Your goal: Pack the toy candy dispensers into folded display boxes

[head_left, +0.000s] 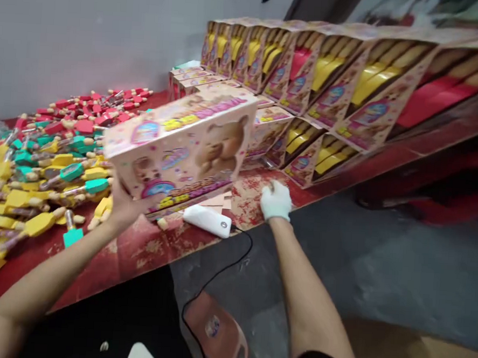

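Observation:
My left hand (126,204) holds a pink cardboard box (180,148) with a bear picture by its lower left end, tilted above the red table (149,249). My right hand (276,200), in a white glove, is curled at the table's front edge, right of the box and apart from it. What its fingers hold, if anything, is hidden. A white device (207,220) with a black cable lies on the table below the box, beside some flat card pieces (217,201).
Stacked display boxes (335,93) with yellow and red items line the table's back right. Loose yellow, green and red pieces (40,223) cover the left side. The black cable (217,272) hangs over the front edge near a pink stool (213,328).

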A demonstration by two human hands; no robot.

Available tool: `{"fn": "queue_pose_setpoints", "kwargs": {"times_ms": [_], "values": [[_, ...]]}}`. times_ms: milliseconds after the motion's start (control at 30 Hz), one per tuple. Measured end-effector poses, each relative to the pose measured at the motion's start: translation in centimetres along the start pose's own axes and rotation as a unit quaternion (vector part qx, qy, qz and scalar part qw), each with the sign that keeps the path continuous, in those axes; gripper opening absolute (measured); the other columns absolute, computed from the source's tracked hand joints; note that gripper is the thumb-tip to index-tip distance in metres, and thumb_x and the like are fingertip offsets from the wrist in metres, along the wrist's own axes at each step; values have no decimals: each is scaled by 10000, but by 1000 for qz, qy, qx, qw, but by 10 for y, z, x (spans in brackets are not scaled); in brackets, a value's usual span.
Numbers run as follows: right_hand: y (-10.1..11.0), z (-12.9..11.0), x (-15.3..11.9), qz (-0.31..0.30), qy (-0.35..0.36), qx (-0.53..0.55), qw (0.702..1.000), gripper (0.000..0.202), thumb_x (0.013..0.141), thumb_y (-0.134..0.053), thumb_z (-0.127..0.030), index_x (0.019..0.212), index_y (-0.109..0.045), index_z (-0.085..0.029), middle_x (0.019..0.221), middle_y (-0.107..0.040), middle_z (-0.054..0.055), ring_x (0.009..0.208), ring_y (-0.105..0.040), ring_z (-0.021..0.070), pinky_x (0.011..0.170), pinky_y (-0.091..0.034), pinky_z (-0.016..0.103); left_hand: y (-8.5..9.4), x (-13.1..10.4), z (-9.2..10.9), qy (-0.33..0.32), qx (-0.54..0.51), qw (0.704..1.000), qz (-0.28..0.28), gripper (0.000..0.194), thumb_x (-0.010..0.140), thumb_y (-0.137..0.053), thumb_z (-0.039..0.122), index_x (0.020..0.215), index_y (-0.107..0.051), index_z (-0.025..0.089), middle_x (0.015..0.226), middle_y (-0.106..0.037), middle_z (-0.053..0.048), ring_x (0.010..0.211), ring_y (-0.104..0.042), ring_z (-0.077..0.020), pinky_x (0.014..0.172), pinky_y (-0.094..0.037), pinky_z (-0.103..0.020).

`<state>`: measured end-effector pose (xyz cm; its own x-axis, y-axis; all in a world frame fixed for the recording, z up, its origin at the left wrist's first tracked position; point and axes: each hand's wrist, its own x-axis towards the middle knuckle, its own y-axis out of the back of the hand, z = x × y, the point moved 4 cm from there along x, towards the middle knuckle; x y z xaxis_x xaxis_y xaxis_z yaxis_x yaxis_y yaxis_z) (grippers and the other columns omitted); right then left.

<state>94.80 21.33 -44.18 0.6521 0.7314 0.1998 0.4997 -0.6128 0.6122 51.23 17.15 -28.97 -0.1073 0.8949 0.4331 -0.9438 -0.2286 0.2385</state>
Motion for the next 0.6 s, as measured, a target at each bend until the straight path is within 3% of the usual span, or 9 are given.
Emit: {"fn": "queue_pose_setpoints", "kwargs": {"times_ms": [67, 133, 233, 300, 433, 533, 600], "values": [[-9, 5, 52, -1, -18, -15, 1000, 517, 884, -510, -357, 1325, -601, -104, 1235, -649, 209, 1211, -587, 320, 1134, -418, 533, -77, 17, -1, 3, -56, 998, -32, 1033, 471, -965, 575, 1315, -527, 170, 1230, -662, -138, 1176, -664, -312, 1008, -588, -499], [-20, 9, 95, 4, -38, -24, 999, 505, 889, -554, -381, 1330, -597, -138, 1214, -651, 197, 1165, -600, 320, 1085, -448, 513, -131, 25, -7, 30, -81, 994, -63, 1129, 443, -986, 555, 1381, -465, 203, 1315, -610, -144, 1229, -631, -319, 1010, -577, -476], [-35, 18, 137, 15, -72, -32, 997, 459, 915, -564, -381, 1320, -603, -169, 1183, -650, 201, 1129, -604, 327, 994, -482, 479, -181, 30, -19, 51, -88, 991, -89, 1203, 432, -998, 542, 1434, -409, 232, 1390, -555, -156, 1277, -595, -334, 1002, -569, -465], [-39, 30, 148, 20, -93, -35, 995, 404, 945, -517, -344, 1293, -618, -164, 1163, -645, 214, 1132, -596, 336, 959, -484, 478, -209, 33, -27, 48, -94, 989, -101, 1225, 449, -998, 536, 1460, -373, 239, 1420, -530, -163, 1315, -570, -338, 1015, -559, -461], [-20, 71, 129, 41, -109, -29, 993, 330, 928, -497, -282, 1165, -666, -125, 1169, -621, 213, 1171, -563, 328, 1028, -442, 499, -287, 40, -48, 24, -85, 991, -101, 1267, 500, -987, 536, 1511, -285, 236, 1508, -436, -197, 1376, -514, -353, 1108, -488, -508], [15, 114, 87, 101, -128, 10, 987, 339, 890, -540, -301, 1164, -642, -129, 1158, -610, 166, 1145, -564, 286, 1082, -421, 479, -358, 43, -62, -7, -53, 994, -93, 1310, 580, -967, 508, 1562, -146, 230, 1609, -259, -246, 1515, -332, -376, 1224, -341, -561], [40, 147, 47, 150, -156, 58, 974, 382, 919, -513, -339, 1234, -585, -135, 1125, -605, 132, 1060, -590, 240, 1025, -476, 440, -393, 39, -67, -19, -46, 992, -112, 1325, 629, -943, 512, 1576, -65, 217, 1644, -144, -264, 1582, -180, -380, 1285, -208, -584]]}}
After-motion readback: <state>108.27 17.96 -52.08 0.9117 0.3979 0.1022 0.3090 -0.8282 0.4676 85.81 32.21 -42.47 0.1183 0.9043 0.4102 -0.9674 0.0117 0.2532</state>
